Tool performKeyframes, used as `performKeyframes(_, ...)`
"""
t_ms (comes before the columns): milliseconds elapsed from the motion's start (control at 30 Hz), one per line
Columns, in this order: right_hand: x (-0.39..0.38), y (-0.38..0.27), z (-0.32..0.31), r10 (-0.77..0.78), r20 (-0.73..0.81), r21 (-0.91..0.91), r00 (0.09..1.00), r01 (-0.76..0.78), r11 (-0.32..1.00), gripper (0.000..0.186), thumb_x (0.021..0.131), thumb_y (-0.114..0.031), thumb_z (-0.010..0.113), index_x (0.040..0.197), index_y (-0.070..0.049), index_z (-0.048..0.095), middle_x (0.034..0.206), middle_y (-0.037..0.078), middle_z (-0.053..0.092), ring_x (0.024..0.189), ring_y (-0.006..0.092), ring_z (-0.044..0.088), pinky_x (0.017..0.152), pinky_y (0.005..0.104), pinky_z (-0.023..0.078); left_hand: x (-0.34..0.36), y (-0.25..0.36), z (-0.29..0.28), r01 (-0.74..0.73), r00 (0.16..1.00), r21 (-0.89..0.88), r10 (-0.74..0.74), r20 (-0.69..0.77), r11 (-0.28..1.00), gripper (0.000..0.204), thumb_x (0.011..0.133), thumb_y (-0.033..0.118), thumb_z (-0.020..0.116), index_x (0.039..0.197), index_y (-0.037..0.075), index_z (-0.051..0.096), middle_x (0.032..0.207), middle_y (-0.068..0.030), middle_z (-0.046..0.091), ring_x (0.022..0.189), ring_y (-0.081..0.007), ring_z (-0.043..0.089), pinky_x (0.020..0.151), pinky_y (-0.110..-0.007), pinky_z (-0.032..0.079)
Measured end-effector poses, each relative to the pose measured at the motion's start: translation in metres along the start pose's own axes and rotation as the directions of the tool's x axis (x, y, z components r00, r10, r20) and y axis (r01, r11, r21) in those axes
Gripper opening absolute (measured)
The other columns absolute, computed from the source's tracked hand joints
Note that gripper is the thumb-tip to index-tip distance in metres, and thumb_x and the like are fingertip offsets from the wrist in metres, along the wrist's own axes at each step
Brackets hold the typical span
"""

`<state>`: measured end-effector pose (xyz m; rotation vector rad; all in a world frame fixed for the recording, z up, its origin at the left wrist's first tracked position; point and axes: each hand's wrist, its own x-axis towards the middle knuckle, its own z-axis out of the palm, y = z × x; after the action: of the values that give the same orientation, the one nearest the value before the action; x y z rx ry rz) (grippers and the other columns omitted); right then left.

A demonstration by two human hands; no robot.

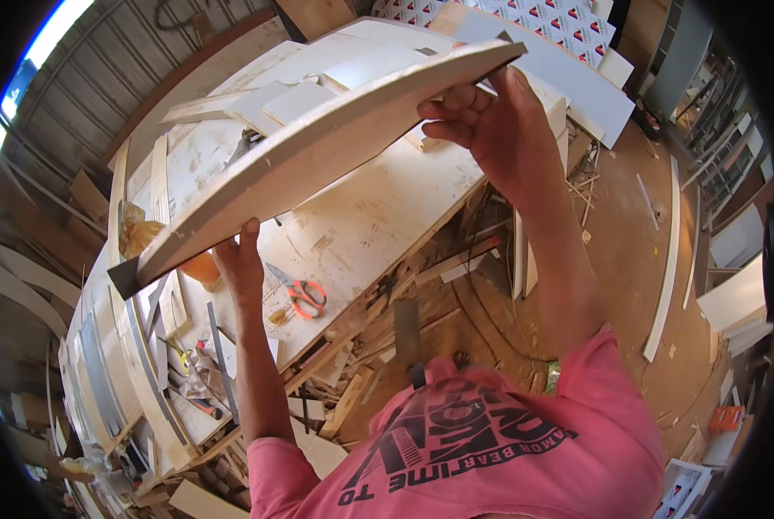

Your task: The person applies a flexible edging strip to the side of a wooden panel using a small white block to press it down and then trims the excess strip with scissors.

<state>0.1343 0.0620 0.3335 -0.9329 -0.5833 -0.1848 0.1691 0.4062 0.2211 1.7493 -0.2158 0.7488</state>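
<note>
Overhead | both hands grip board [318, 147] | scissors [305, 294] on workbench [378, 216] below

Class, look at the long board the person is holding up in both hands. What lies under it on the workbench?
Under the board, the workbench shows orange-handled scissors near the left hand and pale offcuts beyond its far edge. The right hand grips the other end. Whatever lies directly beneath the board is hidden.

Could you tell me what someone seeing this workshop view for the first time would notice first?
The eye lands on the long pale wooden board held up edge-on across the middle, the left hand under its lower end and the right hand gripping its upper end. Below it, orange-handled scissors lie on the dusty white workbench, with wood offcuts heaped on the floor beside it.
</note>
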Motion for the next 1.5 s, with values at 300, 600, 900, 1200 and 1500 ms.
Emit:
performKeyframes(300,0.028,-0.074,0.002,-0.09,0.037,-0.152,0.995,0.094,0.984,0.028,0.097,-0.025,0.049,0.107,-0.001,0.059,0.086,0.014,0.068,0.083,0.0249,0.067,0.077,0.0397,0.055,0.021,0.064,0.045,-0.185,0.965,-0.038,0.174,-0.194,0.982,0.048,0.095,0.034,0.055,0.124,-0.005,0.047,0.117,-0.0144,0.057,0.104,-0.0225,0.056,0.091,-0.034,0.045)
performKeyframes(600,-0.017,-0.196,-0.057,-0.238,-0.043,-0.629,0.97,0.158,0.761,0.029,0.097,-0.027,0.052,0.095,0.0,0.059,0.067,0.01,0.065,0.06,0.0218,0.066,0.059,0.0348,0.058,-0.002,0.141,0.135,-0.082,0.992,-0.44,0.032,-0.12,0.894,0.044,0.095,0.029,0.06,0.124,-0.004,0.052,0.115,-0.0129,0.061,0.097,-0.0196,0.061,0.08,-0.029,0.052)
performKeyframes(900,-0.135,-0.334,-0.225,0.231,-0.204,-0.647,0.951,-0.309,0.697,0.047,0.097,-0.032,0.049,0.134,-0.003,0.044,0.088,0.008,0.064,0.083,0.0196,0.062,0.079,0.0311,0.051,-0.069,0.154,0.305,0.216,0.904,-0.592,0.07,0.421,0.777,0.038,0.095,0.019,0.058,0.125,-0.002,0.049,0.112,-0.009,0.061,0.101,-0.0145,0.059,0.09,-0.03,0.046)
performKeyframes(1200,-0.202,-0.379,-0.255,-0.231,-0.378,-0.752,0.897,-0.443,-0.488,0.063,0.083,-0.028,0.066,0.137,-0.003,0.045,0.125,0.011,0.055,0.122,0.0242,0.049,0.101,0.0373,0.036,-0.17,0.185,0.499,0.398,0.497,-0.174,-0.053,0.866,0.901,0.038,0.083,0.022,0.074,0.105,-0.001,0.052,0.087,-0.0079,0.059,0.076,-0.0136,0.056,0.069,-0.028,0.046)
performKeyframes(1500,-0.285,-0.376,-0.355,0.196,-0.876,-0.464,0.44,-0.88,-0.1,0.049,0.08,-0.031,0.073,0.114,0.003,0.062,0.091,0.009,0.065,0.086,0.0149,0.06,0.079,0.0294,0.047,-0.264,0.17,0.611,0.259,0.191,-0.258,0.212,0.958,0.931,0.05,0.081,0.03,0.074,0.112,-0.002,0.049,0.102,-0.0193,0.055,0.095,-0.0331,0.055,0.085,-0.041,0.046)
